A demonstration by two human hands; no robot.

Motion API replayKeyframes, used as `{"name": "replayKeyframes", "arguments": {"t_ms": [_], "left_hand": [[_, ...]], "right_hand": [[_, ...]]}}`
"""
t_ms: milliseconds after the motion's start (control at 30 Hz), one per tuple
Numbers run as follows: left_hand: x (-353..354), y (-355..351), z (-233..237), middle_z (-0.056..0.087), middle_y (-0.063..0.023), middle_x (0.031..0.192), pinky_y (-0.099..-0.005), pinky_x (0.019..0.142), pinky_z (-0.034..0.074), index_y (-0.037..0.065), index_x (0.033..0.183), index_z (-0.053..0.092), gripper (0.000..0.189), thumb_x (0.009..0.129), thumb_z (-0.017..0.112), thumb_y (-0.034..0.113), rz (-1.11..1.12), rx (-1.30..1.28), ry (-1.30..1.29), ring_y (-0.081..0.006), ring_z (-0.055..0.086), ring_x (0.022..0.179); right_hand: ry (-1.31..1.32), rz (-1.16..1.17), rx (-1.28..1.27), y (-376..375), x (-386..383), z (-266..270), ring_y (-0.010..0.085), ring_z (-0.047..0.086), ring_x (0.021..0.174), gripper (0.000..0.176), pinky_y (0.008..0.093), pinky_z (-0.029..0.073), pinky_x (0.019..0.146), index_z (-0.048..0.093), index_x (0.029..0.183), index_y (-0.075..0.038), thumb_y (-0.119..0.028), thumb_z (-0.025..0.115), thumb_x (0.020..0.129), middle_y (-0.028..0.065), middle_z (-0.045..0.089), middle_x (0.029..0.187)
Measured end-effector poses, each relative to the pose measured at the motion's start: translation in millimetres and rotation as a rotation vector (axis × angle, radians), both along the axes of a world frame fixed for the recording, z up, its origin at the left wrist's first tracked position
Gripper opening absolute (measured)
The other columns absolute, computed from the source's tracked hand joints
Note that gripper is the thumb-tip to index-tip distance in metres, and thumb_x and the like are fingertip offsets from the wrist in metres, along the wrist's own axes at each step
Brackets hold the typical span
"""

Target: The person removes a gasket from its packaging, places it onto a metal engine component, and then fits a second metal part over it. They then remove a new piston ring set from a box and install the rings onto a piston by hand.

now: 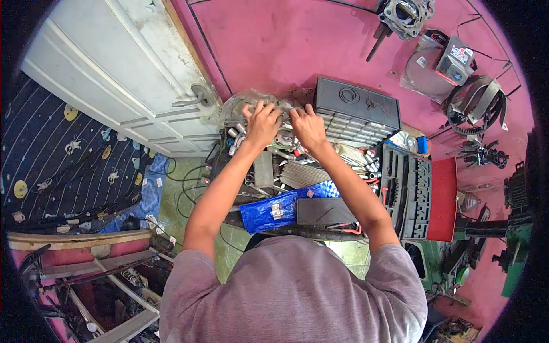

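At the back of the cluttered workbench, my left hand point(263, 124) has its bent fingers on a crumpled clear plastic bag point(231, 107). To its right, the curled fingers of my right hand point(308, 127) grip the same plastic, beside a dark parts organizer point(357, 103). The bag's contents are hard to make out. Below and between my hands lie metal sockets and small parts. A grey rectangular block point(263, 170) and a bundle of thin metal rods point(306, 174) rest nearer to me.
A blue plastic packet point(269, 212) and a dark flat case point(323, 211) lie at the bench's front. An open toolbox with a red lid point(443, 197) stands on the right. A white door point(131, 74) is at left. Engine parts point(406, 17) hang on the pink wall.
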State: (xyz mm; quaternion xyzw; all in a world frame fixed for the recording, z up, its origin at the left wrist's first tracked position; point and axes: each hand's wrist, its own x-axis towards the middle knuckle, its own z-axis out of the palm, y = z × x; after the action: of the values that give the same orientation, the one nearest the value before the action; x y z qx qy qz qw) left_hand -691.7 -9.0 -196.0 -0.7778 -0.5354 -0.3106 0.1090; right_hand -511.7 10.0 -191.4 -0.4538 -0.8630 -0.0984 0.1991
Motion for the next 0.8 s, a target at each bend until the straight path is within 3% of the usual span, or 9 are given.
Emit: {"name": "replayKeyframes", "arguments": {"t_ms": [200, 267, 333, 367, 400, 467, 500, 800], "left_hand": [[8.7, -5.6, 25.9, 0.068, 0.0029, 0.104, -0.0553, 0.099, 0.028, 0.016, 0.095, 0.076, 0.015, 0.081, 0.077, 0.018, -0.004, 0.056, 0.013, -0.0199, 0.057, 0.115], [14.6, -6.6, 35.2, 0.068, 0.0032, 0.104, -0.0553, 0.099, 0.028, 0.016, 0.095, 0.076, 0.015, 0.08, 0.077, 0.018, -0.003, 0.067, 0.013, -0.0194, 0.057, 0.115], [24.0, -9.4, 53.9, 0.068, 0.0046, 0.103, -0.0554, 0.099, 0.028, 0.017, 0.096, 0.077, 0.016, 0.08, 0.078, 0.019, -0.01, 0.074, 0.004, -0.0183, 0.057, 0.119], [28.3, -8.4, 61.8, 0.068, 0.0046, 0.103, -0.0554, 0.099, 0.028, 0.017, 0.096, 0.077, 0.016, 0.08, 0.078, 0.019, -0.015, 0.084, 0.006, -0.0183, 0.057, 0.119], [32.1, -6.1, 69.9, 0.068, 0.0054, 0.102, -0.0556, 0.098, 0.028, 0.017, 0.096, 0.077, 0.016, 0.081, 0.078, 0.02, -0.044, 0.124, 0.016, -0.0177, 0.057, 0.12], [44.1, -0.1, 87.7, 0.067, 0.0061, 0.101, -0.0559, 0.098, 0.027, 0.018, 0.097, 0.077, 0.016, 0.081, 0.078, 0.021, -0.081, 0.182, 0.028, -0.0172, 0.057, 0.121], [51.5, 1.3, 99.3, 0.067, 0.0065, 0.1, -0.056, 0.098, 0.027, 0.018, 0.096, 0.077, 0.015, 0.082, 0.077, 0.022, -0.089, 0.205, 0.021, -0.017, 0.057, 0.121], [123.8, 26.9, 232.2, 0.068, 0.01, 0.096, -0.0529, 0.095, 0.025, 0.022, 0.094, 0.078, 0.015, 0.08, 0.079, 0.022, -0.207, 0.548, 0.084, -0.015, 0.06, 0.116]], "right_hand": [[0.044, 0.038, 0.12, -4.3, 14.0, 19.0, 0.0284, 0.065, 0.099, 0.012, 0.038, 0.06, 0.064, 0.069, 0.09, -0.008, -0.011, 0.064, 0.079, 0.0076, 0.071, 0.087], [0.047, 0.015, 0.101, -8.7, 21.8, 34.3, 0.0274, 0.064, 0.099, 0.009, 0.0387, 0.059, 0.069, 0.07, 0.085, -0.009, -0.012, 0.064, 0.079, 0.0065, 0.071, 0.088], [0.065, 0.033, 0.203, -10.7, 34.1, 48.8, 0.0271, 0.063, 0.1, 0.012, 0.0395, 0.054, 0.081, 0.072, 0.088, -0.01, -0.014, 0.064, 0.08, 0.0048, 0.071, 0.088], [0.105, 0.036, 0.223, -7.5, 39.3, 50.1, 0.0267, 0.061, 0.1, 0.016, 0.0464, 0.046, 0.093, 0.074, 0.093, -0.011, -0.015, 0.064, 0.081, 0.0032, 0.072, 0.088], [0.107, 0.03, 0.235, -9.3, 45.4, 60.4, 0.0267, 0.061, 0.1, 0.016, 0.0464, 0.046, 0.093, 0.074, 0.093, -0.011, -0.015, 0.064, 0.081, 0.0032, 0.072, 0.088], [0.114, 0.024, 0.331, -12.1, 61.2, 83.6, 0.0261, 0.061, 0.1, 0.02, 0.0551, 0.039, 0.099, 0.075, 0.097, -0.012, -0.017, 0.064, 0.081, 0.0018, 0.073, 0.09], [0.089, -0.011, 0.362, -10.2, 68.9, 94.2, 0.0222, 0.059, 0.098, 0.022, 0.0563, 0.037, 0.1, 0.079, 0.102, -0.017, -0.019, 0.074, 0.08, -0.0025, 0.075, 0.089], [0.164, -0.06, 0.684, -2.0, 148.3, 215.5, 0.0206, 0.06, 0.099, 0.025, 0.0585, 0.035, 0.105, 0.08, 0.102, -0.021, -0.017, 0.07, 0.08, -0.0049, 0.073, 0.088]]}}
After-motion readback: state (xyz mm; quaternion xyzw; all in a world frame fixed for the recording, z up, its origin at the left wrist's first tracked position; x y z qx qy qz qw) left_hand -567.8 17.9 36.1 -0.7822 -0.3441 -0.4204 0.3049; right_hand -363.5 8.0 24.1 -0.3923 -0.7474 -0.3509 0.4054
